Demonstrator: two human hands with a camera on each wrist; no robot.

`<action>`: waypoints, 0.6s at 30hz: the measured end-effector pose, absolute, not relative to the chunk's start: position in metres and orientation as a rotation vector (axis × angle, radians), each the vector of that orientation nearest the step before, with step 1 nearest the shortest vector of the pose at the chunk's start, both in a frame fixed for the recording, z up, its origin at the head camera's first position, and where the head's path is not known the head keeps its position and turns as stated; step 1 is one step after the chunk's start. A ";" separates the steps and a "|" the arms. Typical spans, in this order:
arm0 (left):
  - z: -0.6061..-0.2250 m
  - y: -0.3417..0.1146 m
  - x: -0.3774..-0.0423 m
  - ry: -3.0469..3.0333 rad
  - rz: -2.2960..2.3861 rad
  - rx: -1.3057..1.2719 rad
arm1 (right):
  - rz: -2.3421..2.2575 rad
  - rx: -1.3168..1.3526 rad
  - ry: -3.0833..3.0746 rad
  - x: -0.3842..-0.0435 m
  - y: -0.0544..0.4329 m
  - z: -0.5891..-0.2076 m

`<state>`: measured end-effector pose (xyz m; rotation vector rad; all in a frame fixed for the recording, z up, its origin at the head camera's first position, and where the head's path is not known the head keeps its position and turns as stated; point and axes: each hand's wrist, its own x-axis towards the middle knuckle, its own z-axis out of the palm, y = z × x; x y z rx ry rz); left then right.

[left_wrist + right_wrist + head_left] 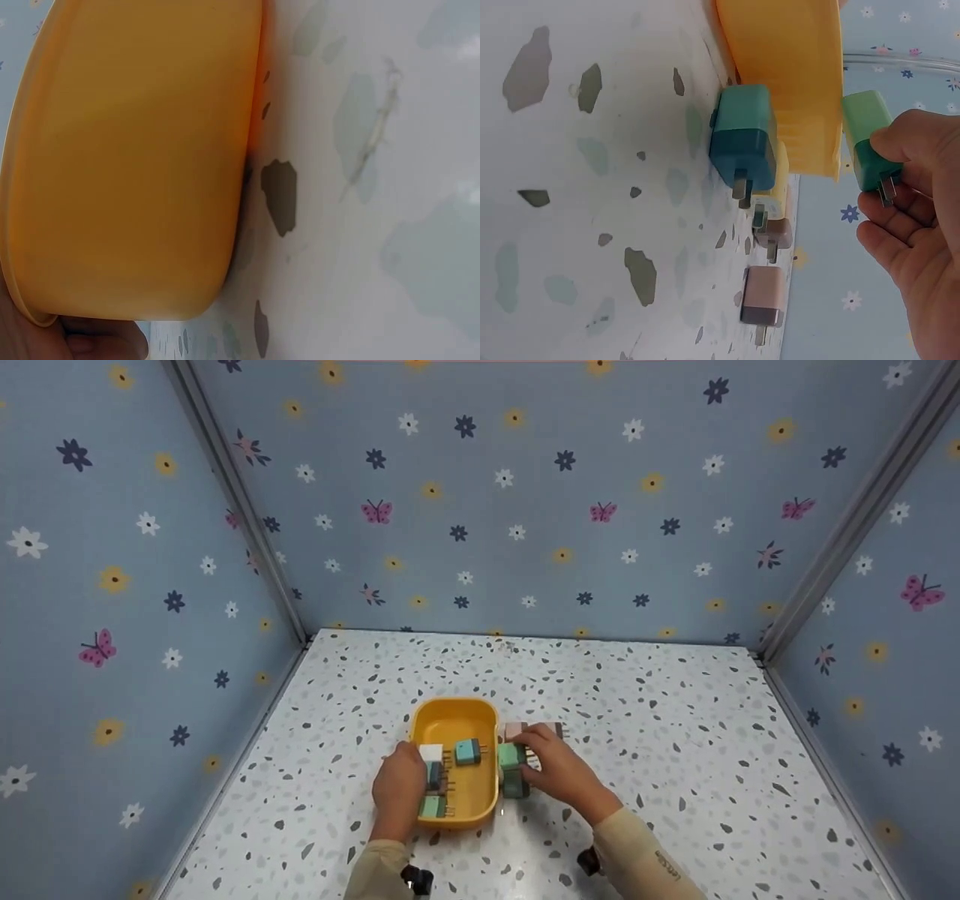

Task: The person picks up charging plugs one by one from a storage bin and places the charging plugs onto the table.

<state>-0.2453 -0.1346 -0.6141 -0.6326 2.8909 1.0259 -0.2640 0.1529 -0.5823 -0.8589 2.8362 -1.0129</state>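
My left hand [400,787] grips the left rim of a yellow plastic bin [457,709]; in the left wrist view its fingers [105,341] curl below the lip. My right hand [561,766] pinches a two-tone green plug charger [871,139] between thumb and fingers, raised beside the bin's right rim, metal prongs pointing away from the bin. Inside the bin lie a light-blue charger [466,751], a white one [431,751], a dark-blue one [433,775] and a green one [433,807], partly hidden by my left hand.
Right of the bin, a teal charger [742,139], a yellow one [780,180] and a pink one [763,289] rest on the speckled tabletop [660,780]. Flower-patterned panels [525,510] enclose the table at the back and both sides.
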 end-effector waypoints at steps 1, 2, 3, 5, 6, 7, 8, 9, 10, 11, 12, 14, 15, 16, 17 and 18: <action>-0.614 -0.135 -0.246 2.892 1.027 -0.633 | -1.015 -0.858 2.837 -0.265 0.154 -0.583; -0.614 -0.135 -0.245 2.891 1.033 -0.631 | -1.015 -0.854 2.841 -0.266 0.154 -0.585; -0.613 -0.135 -0.245 2.892 1.038 -0.627 | -1.019 -0.851 2.843 -0.266 0.155 -0.586; -0.613 -0.135 -0.245 2.896 1.046 -0.618 | -1.022 -0.836 2.849 -0.267 0.157 -0.587; -0.613 -0.135 -0.244 2.900 1.051 -0.617 | -1.024 -0.828 2.850 -0.268 0.158 -0.588; -0.613 -0.135 -0.244 2.907 1.052 -0.613 | -1.022 -0.816 2.851 -0.268 0.159 -0.589; -0.614 -0.135 -0.243 2.912 1.053 -0.611 | -1.020 -0.804 2.851 -0.269 0.160 -0.590; -0.614 -0.135 -0.243 2.917 1.056 -0.607 | -1.021 -0.793 2.849 -0.269 0.161 -0.590; -0.615 -0.135 -0.243 2.928 1.049 -0.604 | -1.016 -0.795 2.852 -0.269 0.163 -0.591; -0.615 -0.135 -0.243 2.940 1.043 -0.602 | -1.014 -0.798 2.856 -0.269 0.164 -0.591; -0.616 -0.135 -0.243 2.947 1.037 -0.599 | -1.016 -0.804 2.859 -0.270 0.165 -0.592; -0.616 -0.136 -0.244 2.956 1.027 -0.593 | -1.017 -0.812 2.870 -0.270 0.167 -0.593; -0.616 -0.136 -0.244 2.959 1.023 -0.592 | -1.022 -0.819 2.875 -0.270 0.168 -0.594; -0.616 -0.136 -0.244 2.963 1.014 -0.594 | -1.023 -0.824 2.879 -0.271 0.168 -0.594; -0.616 -0.136 -0.244 2.961 1.014 -0.596 | -1.027 -0.821 2.881 -0.271 0.169 -0.595; -0.617 -0.136 -0.244 2.958 1.013 -0.597 | -1.029 -0.816 2.881 -0.271 0.170 -0.596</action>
